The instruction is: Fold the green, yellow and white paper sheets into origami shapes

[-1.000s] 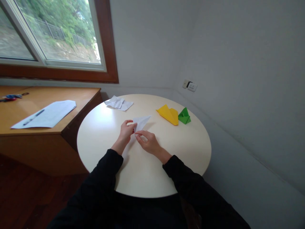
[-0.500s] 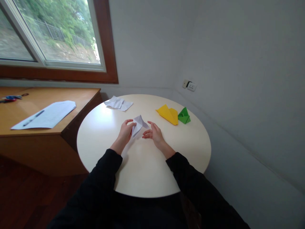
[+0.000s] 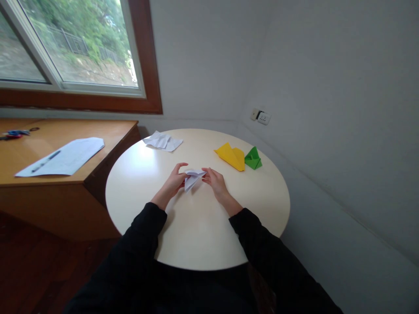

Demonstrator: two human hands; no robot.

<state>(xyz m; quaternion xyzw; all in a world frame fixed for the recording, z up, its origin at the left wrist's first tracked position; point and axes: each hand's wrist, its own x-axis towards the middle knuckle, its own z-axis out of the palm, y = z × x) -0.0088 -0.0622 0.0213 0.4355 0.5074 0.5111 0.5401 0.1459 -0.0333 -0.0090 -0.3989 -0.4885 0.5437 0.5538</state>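
A piece of folded white paper [image 3: 193,178] is held just over the middle of the round table, its flaps partly spread and one point hanging down. My left hand [image 3: 174,181] grips its left side between thumb and fingers, with the index finger stretched out above. At the paper's right tip, my right hand [image 3: 215,182] pinches the corner with thumb and fingertips. Some fingertips of both hands are hidden behind the paper and each other.
The round white table [image 3: 203,235] carries creased white paper [image 3: 163,141] at the back left, and a yellow folded paper [image 3: 231,157] beside a green folded paper [image 3: 253,158] at the right. A wooden desk [image 3: 114,131] to the left holds paper sheets [image 3: 75,152], a pen [image 3: 46,161] and scissors [image 3: 15,134].
The white paper has been tipped and turned, so its upright peak now lies flatter. My right hand, apart from it before, has closed on its right corner.
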